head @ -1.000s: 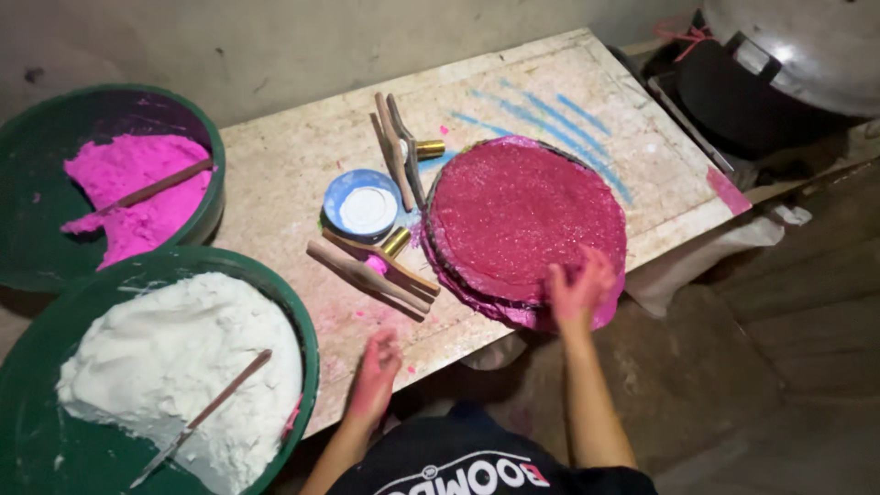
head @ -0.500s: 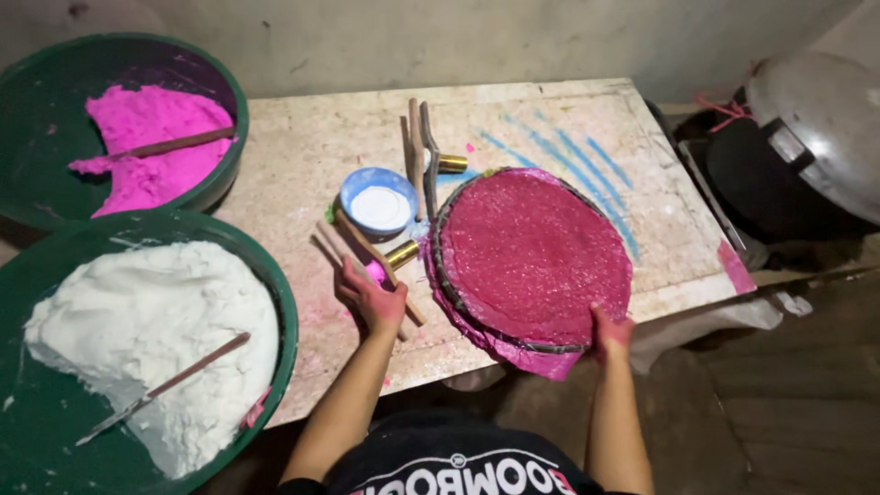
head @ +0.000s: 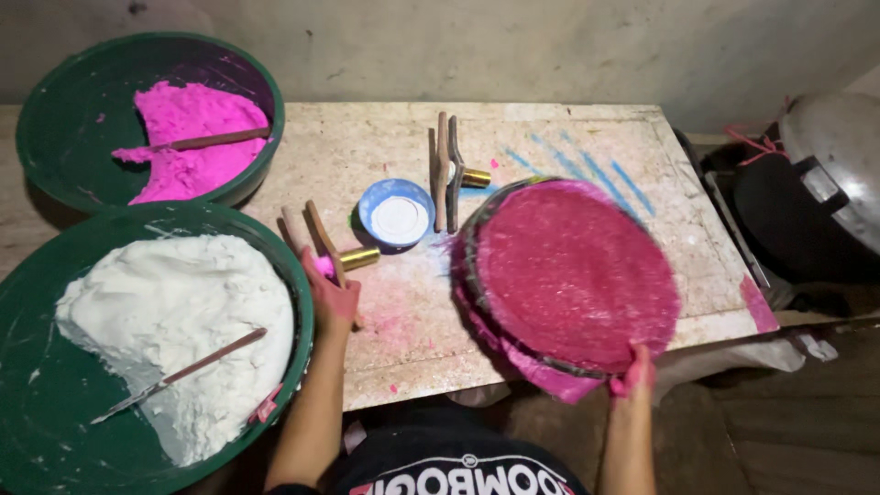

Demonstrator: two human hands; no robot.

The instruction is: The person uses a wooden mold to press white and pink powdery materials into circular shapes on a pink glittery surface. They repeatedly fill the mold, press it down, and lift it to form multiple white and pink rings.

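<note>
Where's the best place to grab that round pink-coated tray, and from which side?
Grip the round pink tray at its near rim, from the person's side: that edge overhangs the table, so fingers can likely hook beneath. The right hand holds there now.

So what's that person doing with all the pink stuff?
A person's left hand is closed around a wooden-handled tool with a brass tip on the pale, pink-stained table. Their right hand grips the near edge of a round, flat, dark pink disc lying on a stack of woven trays. Off to the left sit a green basin of white dough and a green basin of bright pink dough, each with a stick in it.
</note>
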